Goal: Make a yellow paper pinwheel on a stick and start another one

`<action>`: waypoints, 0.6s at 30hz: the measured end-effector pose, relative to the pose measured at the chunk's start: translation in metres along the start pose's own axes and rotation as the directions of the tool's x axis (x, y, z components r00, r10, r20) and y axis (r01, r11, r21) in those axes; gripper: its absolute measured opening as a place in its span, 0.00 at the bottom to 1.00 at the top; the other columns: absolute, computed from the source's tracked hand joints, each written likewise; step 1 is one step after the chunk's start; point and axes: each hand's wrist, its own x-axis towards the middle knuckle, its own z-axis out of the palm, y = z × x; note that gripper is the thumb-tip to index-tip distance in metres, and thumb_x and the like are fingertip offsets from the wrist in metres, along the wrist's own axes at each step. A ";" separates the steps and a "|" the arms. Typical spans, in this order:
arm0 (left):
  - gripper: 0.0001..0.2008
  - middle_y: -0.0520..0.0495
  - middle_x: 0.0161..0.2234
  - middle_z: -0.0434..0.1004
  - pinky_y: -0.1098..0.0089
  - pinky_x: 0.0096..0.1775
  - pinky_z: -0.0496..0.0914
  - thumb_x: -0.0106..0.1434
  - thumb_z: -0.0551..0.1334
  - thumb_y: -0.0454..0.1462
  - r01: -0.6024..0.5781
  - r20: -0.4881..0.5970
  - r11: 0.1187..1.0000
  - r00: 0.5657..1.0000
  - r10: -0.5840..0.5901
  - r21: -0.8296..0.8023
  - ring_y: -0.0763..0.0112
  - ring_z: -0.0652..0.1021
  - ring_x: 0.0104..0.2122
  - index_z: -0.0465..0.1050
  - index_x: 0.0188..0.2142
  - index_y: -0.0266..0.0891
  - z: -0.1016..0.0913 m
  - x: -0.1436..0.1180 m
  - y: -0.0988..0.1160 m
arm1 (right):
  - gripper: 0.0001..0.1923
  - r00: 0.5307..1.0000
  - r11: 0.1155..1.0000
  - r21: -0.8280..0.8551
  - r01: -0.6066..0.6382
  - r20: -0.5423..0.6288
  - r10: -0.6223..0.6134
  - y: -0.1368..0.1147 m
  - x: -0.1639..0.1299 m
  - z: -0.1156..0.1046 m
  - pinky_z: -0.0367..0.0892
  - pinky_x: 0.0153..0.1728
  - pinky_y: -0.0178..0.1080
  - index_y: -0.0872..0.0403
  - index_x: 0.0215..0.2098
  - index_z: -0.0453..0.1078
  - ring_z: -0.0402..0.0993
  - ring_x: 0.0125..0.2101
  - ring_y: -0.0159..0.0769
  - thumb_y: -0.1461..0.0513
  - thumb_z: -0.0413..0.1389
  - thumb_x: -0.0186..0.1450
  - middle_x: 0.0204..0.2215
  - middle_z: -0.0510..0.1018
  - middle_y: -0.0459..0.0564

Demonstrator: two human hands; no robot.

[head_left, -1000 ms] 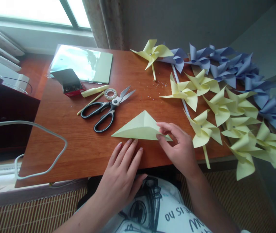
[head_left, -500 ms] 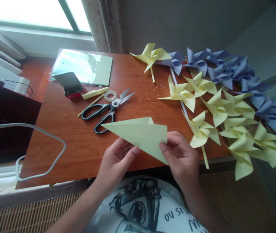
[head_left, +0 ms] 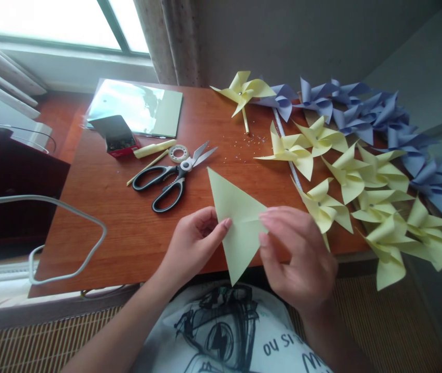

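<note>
A pale yellow sheet of paper [head_left: 240, 223], folded into a triangle with a crease across its middle, is held up over the table's front edge. My left hand [head_left: 197, 238] pinches its left edge, thumb on the near face and fingers behind. At the right corner, my right hand [head_left: 296, 254] has its thumb and fingertips closed on the paper. Beyond my left hand lie black-handled scissors [head_left: 180, 173], blades partly spread. Close by them are a roll of tape [head_left: 178, 153], a yellow paper tube [head_left: 154, 148] and a thin yellow stick [head_left: 146, 168].
Yellow pinwheels [head_left: 290, 153] and purple pinwheels [head_left: 355, 122] crowd the table's right side. An open small red box [head_left: 122, 147] stands near a glossy plastic packet [head_left: 135, 106] at the back left. A white cable [head_left: 88, 212] loops over the wooden table's [head_left: 108, 248] left edge.
The paper has gone from a narrow pointed shape to a broader triangle with its point turned upward. My right hand has shifted its grip to the right corner; my left hand stays at the left edge.
</note>
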 end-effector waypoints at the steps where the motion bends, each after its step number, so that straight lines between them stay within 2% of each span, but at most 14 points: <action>1: 0.13 0.51 0.27 0.76 0.75 0.30 0.67 0.60 0.71 0.43 -0.005 0.022 1.000 1.000 0.005 -0.005 0.73 0.73 0.28 0.76 0.31 0.35 0.001 0.002 0.001 | 0.26 0.993 0.998 0.023 0.053 0.105 -0.055 -0.002 0.003 0.000 0.73 0.56 0.55 0.49 0.59 0.68 0.75 0.55 0.47 0.72 0.58 0.64 0.50 0.80 0.54; 3: 0.14 0.52 0.25 0.73 0.75 0.30 0.66 0.59 0.71 0.43 -0.001 0.063 0.999 0.998 0.003 -0.041 0.74 0.71 0.27 0.74 0.28 0.35 0.003 0.004 0.003 | 0.23 0.964 0.995 0.021 0.099 0.247 -0.101 -0.004 0.008 0.002 0.67 0.62 0.59 0.51 0.59 0.67 0.69 0.62 0.49 0.69 0.57 0.66 0.57 0.78 0.55; 6: 0.14 0.53 0.25 0.73 0.75 0.31 0.66 0.59 0.72 0.43 0.046 0.109 0.990 0.994 -0.031 -0.131 0.74 0.71 0.26 0.73 0.27 0.35 0.005 0.004 0.006 | 0.22 0.949 0.997 -0.037 0.074 0.311 -0.058 -0.002 0.009 0.008 0.60 0.65 0.63 0.54 0.60 0.66 0.60 0.68 0.53 0.65 0.57 0.68 0.62 0.74 0.58; 9: 0.12 0.50 0.29 0.79 0.74 0.35 0.70 0.58 0.73 0.42 0.073 0.133 0.973 0.990 -0.045 -0.217 0.71 0.76 0.30 0.76 0.32 0.36 0.007 0.000 0.007 | 0.24 0.961 0.998 -0.056 0.005 0.276 0.011 0.002 0.006 0.011 0.62 0.65 0.60 0.56 0.62 0.65 0.61 0.67 0.52 0.65 0.58 0.68 0.62 0.73 0.60; 12: 0.09 0.48 0.32 0.81 0.73 0.38 0.72 0.58 0.73 0.38 0.048 0.124 0.967 0.992 -0.017 -0.249 0.70 0.78 0.34 0.79 0.36 0.36 0.009 -0.004 0.006 | 0.24 0.967 0.998 -0.034 -0.057 0.247 0.064 0.003 0.005 0.011 0.66 0.63 0.56 0.55 0.62 0.65 0.66 0.64 0.50 0.64 0.59 0.68 0.61 0.74 0.60; 18: 0.05 0.51 0.31 0.81 0.77 0.35 0.71 0.58 0.74 0.34 -0.068 -0.006 0.988 0.998 0.068 -0.136 0.73 0.77 0.31 0.81 0.34 0.38 0.009 -0.010 0.008 | 0.24 0.964 0.993 -0.010 -0.121 0.237 0.120 0.002 0.004 0.009 0.69 0.59 0.56 0.53 0.61 0.67 0.71 0.58 0.49 0.63 0.61 0.67 0.58 0.76 0.58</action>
